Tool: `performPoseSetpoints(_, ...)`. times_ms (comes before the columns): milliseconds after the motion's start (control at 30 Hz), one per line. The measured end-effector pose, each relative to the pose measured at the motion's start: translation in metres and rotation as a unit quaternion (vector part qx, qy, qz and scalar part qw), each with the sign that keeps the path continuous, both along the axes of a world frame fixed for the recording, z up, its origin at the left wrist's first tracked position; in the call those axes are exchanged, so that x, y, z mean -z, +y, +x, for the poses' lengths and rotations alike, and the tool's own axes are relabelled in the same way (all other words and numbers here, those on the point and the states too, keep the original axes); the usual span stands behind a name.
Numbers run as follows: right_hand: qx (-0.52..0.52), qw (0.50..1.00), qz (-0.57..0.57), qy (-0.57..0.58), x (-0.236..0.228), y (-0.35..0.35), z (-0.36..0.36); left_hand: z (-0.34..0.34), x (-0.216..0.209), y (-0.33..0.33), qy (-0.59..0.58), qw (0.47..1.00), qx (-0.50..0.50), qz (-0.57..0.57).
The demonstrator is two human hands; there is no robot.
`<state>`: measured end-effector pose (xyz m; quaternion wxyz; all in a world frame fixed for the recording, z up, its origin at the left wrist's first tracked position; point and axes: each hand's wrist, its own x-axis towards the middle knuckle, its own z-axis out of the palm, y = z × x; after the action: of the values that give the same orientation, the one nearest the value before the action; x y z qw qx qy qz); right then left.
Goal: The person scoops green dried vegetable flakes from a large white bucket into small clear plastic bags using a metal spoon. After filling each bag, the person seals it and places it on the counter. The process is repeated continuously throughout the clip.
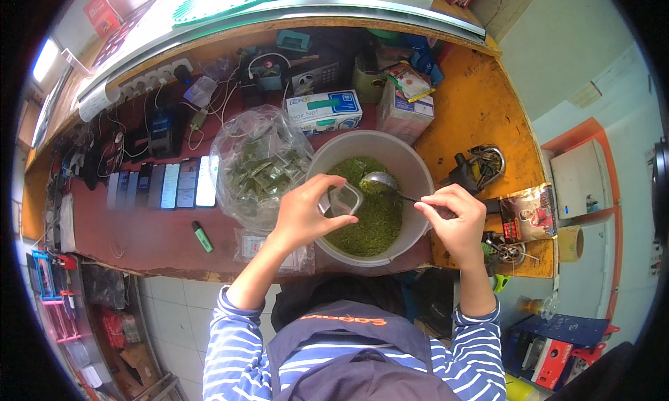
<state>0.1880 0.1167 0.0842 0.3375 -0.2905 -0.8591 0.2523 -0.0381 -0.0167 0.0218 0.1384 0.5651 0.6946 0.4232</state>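
Right hand [456, 217] holds spoon [387, 183] over green flakes [373, 230] in pale bucket [418, 169]; left hand [305, 209] holds small bag [343, 200], apparently clear.

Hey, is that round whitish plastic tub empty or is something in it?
Not empty: the round whitish plastic tub holds crumbled green material, with bare inner wall showing above it.

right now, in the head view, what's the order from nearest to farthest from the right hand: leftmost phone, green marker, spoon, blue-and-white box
1. Spoon, in the right hand
2. Blue-and-white box, beyond the tub
3. Green marker, to the left
4. Leftmost phone, far left
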Motion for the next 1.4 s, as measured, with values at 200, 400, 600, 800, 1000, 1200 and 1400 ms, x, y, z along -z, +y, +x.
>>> performPoseSetpoints(200,-0.013,0.962,0.27,-0.026,-0.002,-0.011,-0.001,0.017,-0.003,0.015,-0.008,1.0,-0.006,0.006)
performPoseSetpoints(400,0.014,0.984,0.162,-0.078,-0.016,-0.007,0.012,0.017,0.007,0.013,0.051,0.994,-0.086,0.043)
performPoseSetpoints(600,-0.136,0.988,0.033,-0.067,0.056,-0.012,-0.05,0.04,0.009,0.018,0.115,0.986,-0.098,0.073)
performPoseSetpoints(800,-0.145,0.983,-0.114,0.016,0.038,-0.018,-0.044,-0.008,0.014,0.005,-0.142,0.982,0.109,0.053)
performPoseSetpoints(1000,-0.11,0.937,-0.327,0.062,0.052,-0.017,-0.036,0.002,0.022,0.007,-0.353,0.933,0.066,0.029)
performPoseSetpoints(1200,-0.111,0.942,-0.292,0.123,0.054,-0.025,-0.048,0.019,0.014,0.01,-0.299,0.95,0.078,0.034)
performPoseSetpoints(1400,-0.119,0.968,-0.196,0.101,0.037,-0.031,-0.053,0.03,0.006,0.004,-0.278,0.944,-0.045,0.171)
